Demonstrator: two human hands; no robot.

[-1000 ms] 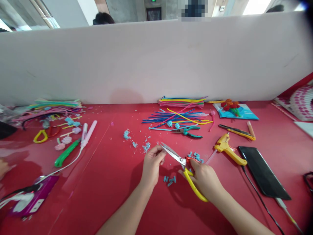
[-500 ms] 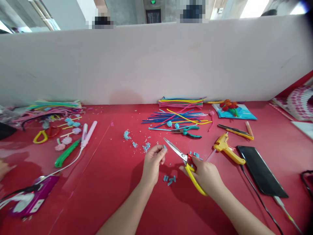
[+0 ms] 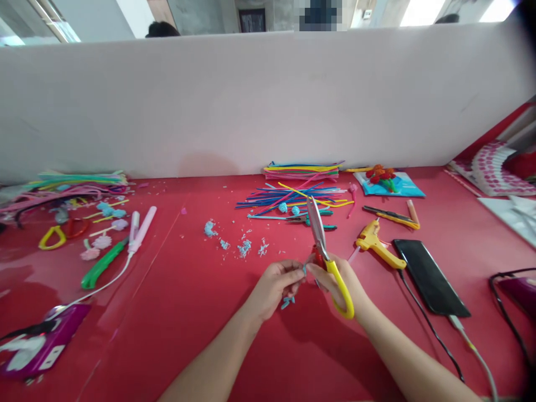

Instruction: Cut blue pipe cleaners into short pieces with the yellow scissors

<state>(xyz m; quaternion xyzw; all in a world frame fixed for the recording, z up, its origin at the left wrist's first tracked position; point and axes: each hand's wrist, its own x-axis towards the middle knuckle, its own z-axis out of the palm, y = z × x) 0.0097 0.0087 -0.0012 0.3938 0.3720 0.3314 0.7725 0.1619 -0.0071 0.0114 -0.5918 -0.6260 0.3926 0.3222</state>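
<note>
My left hand (image 3: 276, 286) pinches a tiny piece of blue pipe cleaner (image 3: 304, 270) between thumb and fingers. Meeting it from the right, my right hand (image 3: 341, 279) has its fingertips at the same piece; whether they grip it too, I cannot tell. Scissors (image 3: 317, 226) with a yellow and red handle stay in my right hand, blades pointing away and upward, close together. Below my left fingers lie short cut blue pieces (image 3: 287, 302), partly hidden by the hand. Small heaps of blue fluff (image 3: 244, 248) are scattered beyond my left hand.
Pipe cleaners (image 3: 293, 198), two blue pompoms (image 3: 283, 207) and teal-handled pliers (image 3: 322, 221) lie at the back. Rightward are a yellow glue gun (image 3: 379, 245) and a black phone (image 3: 431, 277). A green-handled tool (image 3: 103, 263), pink stick-like device (image 3: 142, 229) and purple power strip (image 3: 46, 340) lie left.
My hands have come together at the small blue piece. The scissors have swung from pointing left to pointing away from me, their blades closer together. The camera view has shifted slightly.
</note>
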